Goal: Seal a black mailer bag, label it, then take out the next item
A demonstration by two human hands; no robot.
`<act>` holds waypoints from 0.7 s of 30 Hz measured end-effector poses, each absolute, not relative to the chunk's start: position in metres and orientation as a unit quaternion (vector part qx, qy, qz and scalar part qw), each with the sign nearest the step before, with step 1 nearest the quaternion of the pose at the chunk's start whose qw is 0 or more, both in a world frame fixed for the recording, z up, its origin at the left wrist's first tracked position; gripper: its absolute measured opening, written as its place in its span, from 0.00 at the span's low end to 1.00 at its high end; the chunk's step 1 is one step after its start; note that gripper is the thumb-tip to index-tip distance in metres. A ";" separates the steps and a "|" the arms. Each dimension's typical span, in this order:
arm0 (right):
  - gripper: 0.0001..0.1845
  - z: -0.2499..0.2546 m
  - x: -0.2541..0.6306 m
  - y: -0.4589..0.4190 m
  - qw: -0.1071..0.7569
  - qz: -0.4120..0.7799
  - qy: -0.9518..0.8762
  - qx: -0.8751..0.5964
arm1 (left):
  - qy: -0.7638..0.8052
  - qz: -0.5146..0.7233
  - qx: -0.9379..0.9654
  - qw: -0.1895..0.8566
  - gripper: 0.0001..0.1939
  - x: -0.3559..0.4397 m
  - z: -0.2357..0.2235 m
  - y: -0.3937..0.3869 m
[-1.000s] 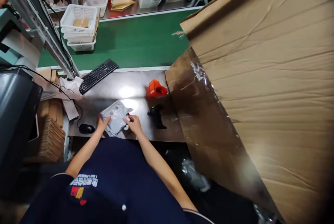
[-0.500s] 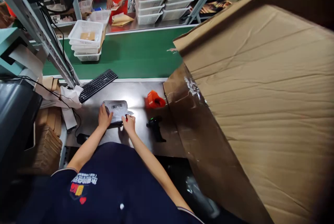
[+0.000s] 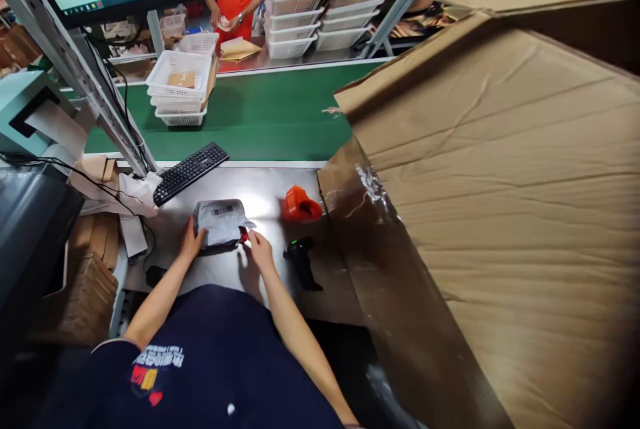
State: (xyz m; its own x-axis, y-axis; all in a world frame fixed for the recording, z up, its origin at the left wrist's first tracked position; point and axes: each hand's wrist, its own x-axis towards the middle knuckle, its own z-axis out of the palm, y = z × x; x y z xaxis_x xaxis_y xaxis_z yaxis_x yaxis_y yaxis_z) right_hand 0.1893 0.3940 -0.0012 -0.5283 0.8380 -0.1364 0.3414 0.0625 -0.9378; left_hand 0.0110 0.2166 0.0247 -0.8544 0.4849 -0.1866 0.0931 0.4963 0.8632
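- Grey plastic mailer (image 3: pixel 219 222): lying flat on the steel worktop (image 3: pixel 270 195), left of centre, towards the front edge; white barcode label (image 3: pixel 223 210) uppermost, near the far side of the mailer.
- Small red item (image 3: pixel 243 235): at the mailer's right end, partly hidden, kind not identifiable.
- Left hand (image 3: pixel 191 241): at the mailer's near left corner; fingers extended, tips against the plastic; no closed grip, only a wide, flat contact.
- Right hand (image 3: pixel 260 250): just beside the mailer's right end, next to the red item; fingers drawn together in a narrow shape; any hold on the plastic impossible to tell.
- Orange tape dispenser (image 3: pixel 301 205): on the worktop, right of the mailer, near the far edge.
- Black handheld barcode scanner (image 3: pixel 301 263): lying on the worktop, right of the right hand, with a small green light lit.
- Black keyboard (image 3: pixel 190 172): angled along the far left edge of the worktop.
- Computer mouse (image 3: pixel 155 275): at the left edge, near the left forearm, mostly in shadow.
- Large sheet of brown cardboard (image 3: pixel 500 215): filling the right side, its lower part over the worktop's right end.
- Green conveyor belt (image 3: pixel 260 112): beyond the far edge, carrying stacked white plastic baskets (image 3: pixel 180 82).
- Co-worker in an orange top (image 3: pixel 234 5): beyond the belt, both hands at chest level.
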 end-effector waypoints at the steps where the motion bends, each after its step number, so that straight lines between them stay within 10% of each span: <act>1: 0.23 0.003 0.211 0.396 0.247 0.517 -0.693 -0.438 | 0.856 0.456 0.174 0.169 0.40 0.015 0.027 0.201; 7: 0.20 -0.005 0.300 0.382 0.262 0.393 -0.769 -0.431 | 0.922 0.363 0.132 0.022 0.30 0.046 0.027 0.079; 14: 0.20 -0.004 0.172 0.295 0.097 0.474 -0.875 -0.008 | 0.970 0.207 -0.034 0.119 0.33 0.064 0.012 0.008; 21: 0.27 0.079 0.103 0.214 0.046 0.517 -0.847 0.115 | 0.976 0.150 0.019 0.159 0.34 0.080 0.022 -0.013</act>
State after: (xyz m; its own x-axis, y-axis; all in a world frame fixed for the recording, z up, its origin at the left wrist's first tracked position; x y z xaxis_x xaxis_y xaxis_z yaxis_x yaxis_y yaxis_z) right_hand 0.1030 0.2144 0.0787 -0.9696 -0.1467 0.1959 -0.2413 0.4391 -0.8654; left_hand 0.0804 -0.0129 0.0218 -0.9485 0.0842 -0.3054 -0.0112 0.9545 0.2979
